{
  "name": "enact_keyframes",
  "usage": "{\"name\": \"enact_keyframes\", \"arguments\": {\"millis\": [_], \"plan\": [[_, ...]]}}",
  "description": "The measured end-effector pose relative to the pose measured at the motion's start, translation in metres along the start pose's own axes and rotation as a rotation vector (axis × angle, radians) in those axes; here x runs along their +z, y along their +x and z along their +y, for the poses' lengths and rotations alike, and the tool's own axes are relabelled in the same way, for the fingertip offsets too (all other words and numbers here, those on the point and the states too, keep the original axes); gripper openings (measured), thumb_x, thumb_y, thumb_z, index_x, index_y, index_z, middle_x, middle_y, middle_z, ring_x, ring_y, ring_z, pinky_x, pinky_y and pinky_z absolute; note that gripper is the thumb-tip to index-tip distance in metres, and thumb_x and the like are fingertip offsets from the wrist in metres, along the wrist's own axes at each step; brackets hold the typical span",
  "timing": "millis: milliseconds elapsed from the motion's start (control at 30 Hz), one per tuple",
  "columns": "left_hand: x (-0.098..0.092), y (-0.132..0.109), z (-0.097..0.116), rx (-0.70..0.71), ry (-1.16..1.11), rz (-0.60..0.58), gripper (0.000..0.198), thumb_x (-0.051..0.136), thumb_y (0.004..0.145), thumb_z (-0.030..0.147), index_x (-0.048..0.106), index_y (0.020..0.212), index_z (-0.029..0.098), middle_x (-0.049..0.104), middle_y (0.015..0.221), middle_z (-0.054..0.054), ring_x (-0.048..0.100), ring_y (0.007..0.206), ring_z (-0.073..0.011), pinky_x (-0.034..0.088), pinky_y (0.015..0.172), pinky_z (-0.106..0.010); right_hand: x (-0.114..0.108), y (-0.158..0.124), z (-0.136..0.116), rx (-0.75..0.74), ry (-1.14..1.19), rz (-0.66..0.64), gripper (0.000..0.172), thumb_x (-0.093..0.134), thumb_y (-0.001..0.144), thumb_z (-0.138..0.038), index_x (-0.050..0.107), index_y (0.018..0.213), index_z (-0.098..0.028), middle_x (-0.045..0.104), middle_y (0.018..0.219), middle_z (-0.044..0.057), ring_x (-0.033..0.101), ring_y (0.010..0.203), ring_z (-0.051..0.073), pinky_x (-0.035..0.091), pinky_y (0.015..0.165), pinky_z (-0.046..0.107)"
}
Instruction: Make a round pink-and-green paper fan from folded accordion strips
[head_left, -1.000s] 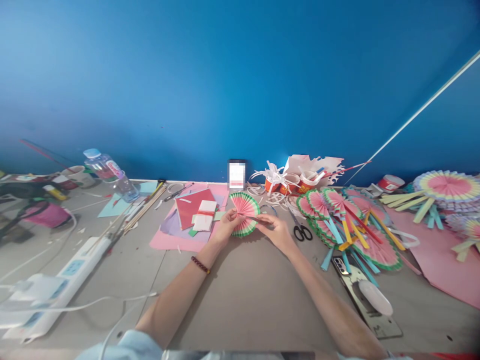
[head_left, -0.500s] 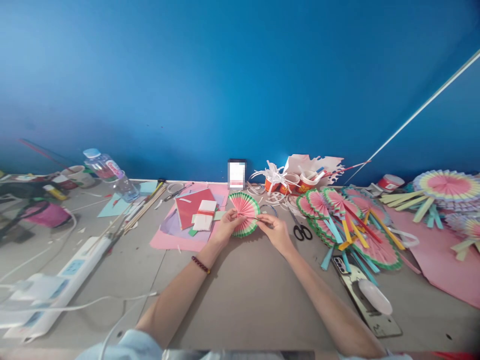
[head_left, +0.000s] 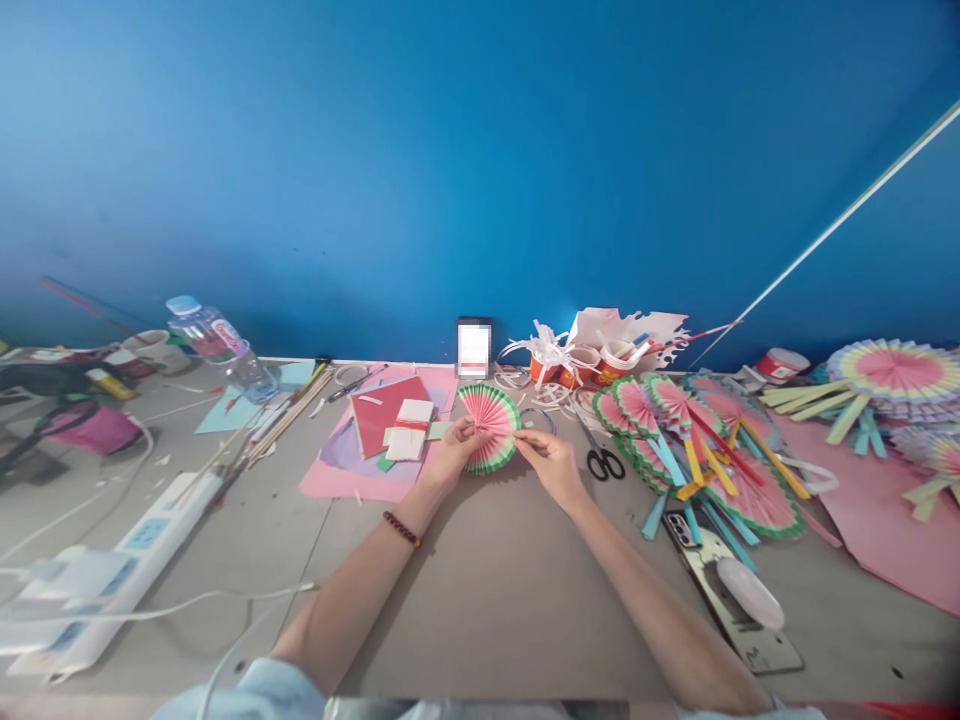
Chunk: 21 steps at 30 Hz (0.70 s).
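A round pleated paper fan (head_left: 491, 410), pink with a green and white rim, is spread open between my hands. My left hand (head_left: 456, 447) is closed on the fan's left side near its centre, with a pale green strip end showing left of the fingers. At the fan's right edge, my right hand (head_left: 551, 460) has thumb and fingertips pinched together; whether they grip the rim or a small thing there is too fine to make out. Left of the fan lies a white folded bundle (head_left: 410, 430) with a red band, on red paper (head_left: 375, 415).
Black-handled scissors (head_left: 604, 463) lie right of my right hand. Finished-looking fans (head_left: 697, 420), a phone (head_left: 739, 610) and a mouse (head_left: 750, 592) fill the right. Further left are a tilted bottle (head_left: 225, 345), sticks (head_left: 289, 420) and a power strip (head_left: 127, 570). A screen (head_left: 474, 348) stands against the wall.
My right hand's fingertips have shifted slightly, and a thin dark line seen at them earlier across the fan's right side no longer shows. My left hand and the fan keep their place.
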<state>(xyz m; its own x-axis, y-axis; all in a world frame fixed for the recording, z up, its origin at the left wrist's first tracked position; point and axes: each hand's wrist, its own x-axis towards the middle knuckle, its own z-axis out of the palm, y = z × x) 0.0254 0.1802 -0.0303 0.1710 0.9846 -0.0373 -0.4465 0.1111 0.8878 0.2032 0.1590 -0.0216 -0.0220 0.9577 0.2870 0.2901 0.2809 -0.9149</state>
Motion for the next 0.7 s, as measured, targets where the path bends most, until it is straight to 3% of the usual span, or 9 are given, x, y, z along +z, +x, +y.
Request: {"name": "enact_keyframes", "arguments": {"millis": [233, 367, 500, 700], "plan": [[0.003, -0.001, 0.006, -0.019, 0.021, 0.108, 0.033, 0.077, 0.060, 0.040, 0.061, 0.074, 0.015, 0.064, 0.071, 0.000, 0.058, 0.066, -0.0120, 0.043, 0.065, -0.023, -0.004, -0.001, -0.001, -0.106, -0.129, 0.045, 0.019, 0.057, 0.081, -0.033, 0.072, 0.085, -0.022, 0.073, 0.086, 0.004, 0.067, 0.074, 0.020, 0.054, 0.072, 0.031], [0.008, -0.003, 0.009, -0.037, 0.075, 0.173, 0.036, 0.077, 0.058, 0.044, 0.057, 0.067, 0.016, 0.051, 0.055, 0.006, 0.043, 0.049, -0.0059, 0.031, 0.049, -0.019, -0.006, 0.000, -0.002, -0.221, -0.200, 0.080, 0.020, 0.053, 0.085, -0.032, 0.071, 0.084, -0.023, 0.072, 0.088, 0.004, 0.066, 0.078, 0.020, 0.053, 0.074, 0.032], [0.011, -0.004, 0.008, -0.008, 0.140, 0.160, 0.037, 0.075, 0.061, 0.046, 0.053, 0.064, 0.015, 0.041, 0.049, 0.008, 0.032, 0.044, -0.0040, 0.021, 0.044, -0.019, -0.006, 0.001, -0.004, -0.291, -0.208, 0.131, 0.021, 0.052, 0.086, -0.030, 0.070, 0.080, -0.022, 0.068, 0.089, 0.007, 0.064, 0.082, 0.020, 0.052, 0.071, 0.031], [0.012, -0.005, 0.008, 0.002, 0.159, 0.147, 0.039, 0.073, 0.063, 0.048, 0.050, 0.059, 0.016, 0.038, 0.048, 0.008, 0.030, 0.044, -0.0047, 0.020, 0.045, -0.020, -0.002, 0.000, -0.007, -0.296, -0.191, 0.197, 0.019, 0.050, 0.086, -0.030, 0.066, 0.079, -0.021, 0.063, 0.087, 0.007, 0.061, 0.078, 0.018, 0.051, 0.065, 0.030]]}}
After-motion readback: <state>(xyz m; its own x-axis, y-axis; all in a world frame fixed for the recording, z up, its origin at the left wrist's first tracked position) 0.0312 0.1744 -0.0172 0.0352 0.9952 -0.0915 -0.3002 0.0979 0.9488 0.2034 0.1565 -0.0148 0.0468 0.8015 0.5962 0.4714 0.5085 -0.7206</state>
